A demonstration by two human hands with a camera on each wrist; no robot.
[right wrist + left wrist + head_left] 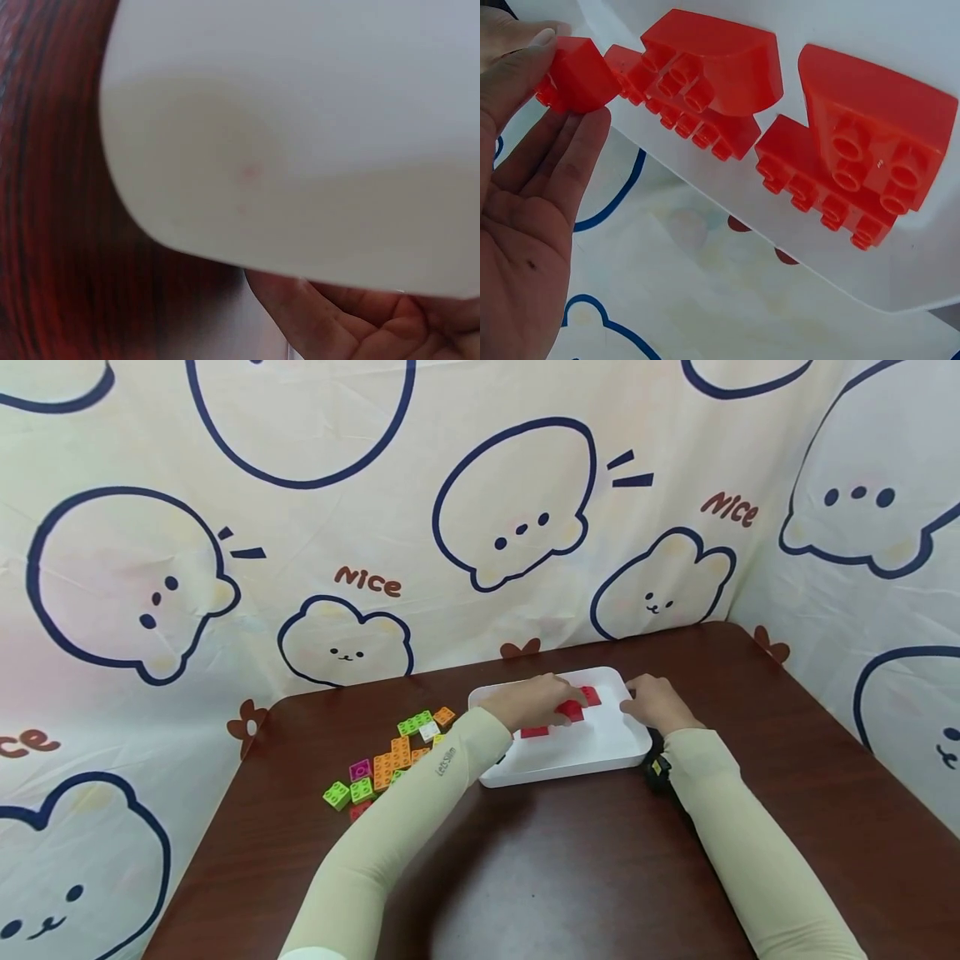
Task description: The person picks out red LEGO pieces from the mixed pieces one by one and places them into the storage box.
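Note:
My left hand (534, 700) is over the white tray (592, 752), pinching a small red building block (585, 73) with a curved side between thumb and fingertips. Beside it in the left wrist view lie more red blocks: a rounded one (712, 56), a slanted one (889, 112) and a studded one (810, 180). From the head, red pieces (572, 710) show on the tray floor, partly hidden by the left hand. At the tray's right end, my right hand (658, 703) grips the rim; in the right wrist view its curled fingers (315, 315) sit against the tray edge.
Left of the tray, a loose group of blocks lies on the brown table (540, 868), among them orange (382, 771), green (337, 795), magenta (361, 769) and white (429, 731) ones. The left forearm covers part of them. A patterned curtain (510, 635) stands behind the table.

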